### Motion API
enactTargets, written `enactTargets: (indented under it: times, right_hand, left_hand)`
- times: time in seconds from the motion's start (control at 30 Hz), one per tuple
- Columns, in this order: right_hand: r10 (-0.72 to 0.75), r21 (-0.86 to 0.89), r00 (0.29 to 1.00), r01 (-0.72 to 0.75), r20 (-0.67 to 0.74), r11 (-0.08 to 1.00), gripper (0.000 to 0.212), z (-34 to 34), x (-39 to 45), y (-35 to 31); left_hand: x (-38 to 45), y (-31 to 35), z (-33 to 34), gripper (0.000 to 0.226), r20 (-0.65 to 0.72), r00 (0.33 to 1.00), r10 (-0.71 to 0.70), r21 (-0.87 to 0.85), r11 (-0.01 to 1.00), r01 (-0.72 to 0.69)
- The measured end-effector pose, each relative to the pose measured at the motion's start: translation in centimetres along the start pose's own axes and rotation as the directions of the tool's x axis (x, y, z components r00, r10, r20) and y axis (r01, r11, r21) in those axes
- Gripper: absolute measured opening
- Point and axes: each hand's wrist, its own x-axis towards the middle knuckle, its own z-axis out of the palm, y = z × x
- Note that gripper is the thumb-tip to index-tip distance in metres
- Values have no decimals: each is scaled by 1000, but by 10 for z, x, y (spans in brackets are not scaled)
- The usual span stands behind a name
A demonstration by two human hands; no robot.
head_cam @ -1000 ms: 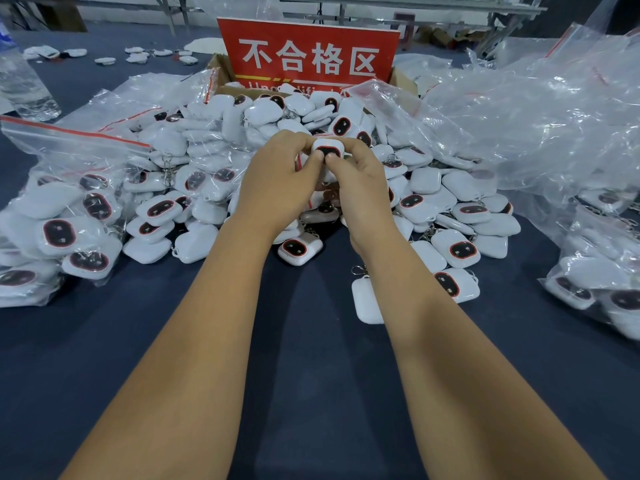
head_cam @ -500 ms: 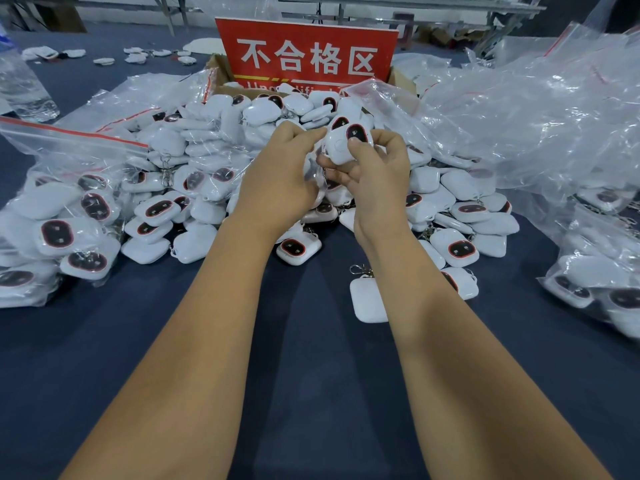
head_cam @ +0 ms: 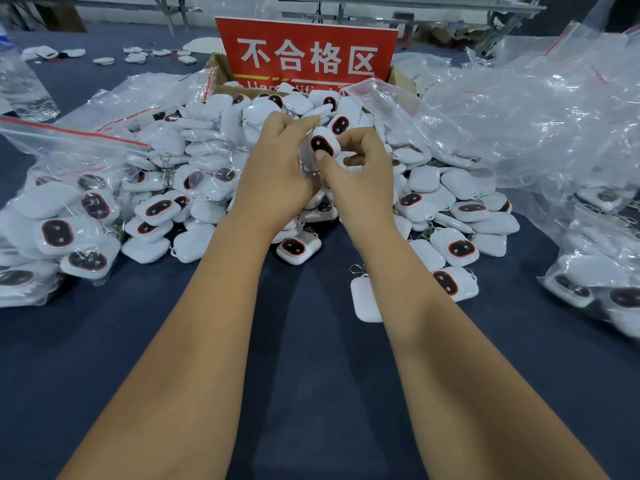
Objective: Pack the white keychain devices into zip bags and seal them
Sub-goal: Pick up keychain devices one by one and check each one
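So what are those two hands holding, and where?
One white keychain device with a dark oval face: right hand pinches its lower edge, left hand its far side.

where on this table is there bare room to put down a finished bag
Bare blue cloth lies near you, around both forearms, below the loose devices. A smaller patch lies far left by the water bottle. The middle is crowded with devices; bags cover the right.

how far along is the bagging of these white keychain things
Done: filled bags of devices lie at the left and right edges. In hand: the left hand and right hand hold one device above the heap, seemingly with a small clear bag, though that is hard to tell. Left: a big loose pile remains on the table, so much is unpacked.
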Motion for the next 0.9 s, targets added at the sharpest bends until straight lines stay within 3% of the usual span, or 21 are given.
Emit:
enactTargets:
  times: [0.23, 0.37, 0.5, 0.73, 0.9]
  right_hand:
    - [30, -60, 999, -28, 23, 998, 25, 3, -2, 3]
    - [22, -97, 996, -14, 89, 995, 6, 3, -2, 4]
    - [-48, -89, 985, 63, 167, 994, 27, 3, -6, 1]
    - [-11, -28, 975, 17, 221, 999, 41, 1, -6, -3]
    - [38, -37, 959, -28, 280, 999, 38, 1, -5, -4]
  left_hand:
    - [-1, 3, -4, 64, -25, 998, 49, 38, 998, -48]
    - [-1, 4, -2, 62, -23, 997, 67, 39, 997, -66]
    - [0, 2, -2, 63, -72, 994, 83, 61, 995, -78]
    - [-1, 9, -7, 60, -72, 990, 124, 78, 990, -118]
    - [-2, 9, -7, 56, -90, 986, 141, 103, 986, -131]
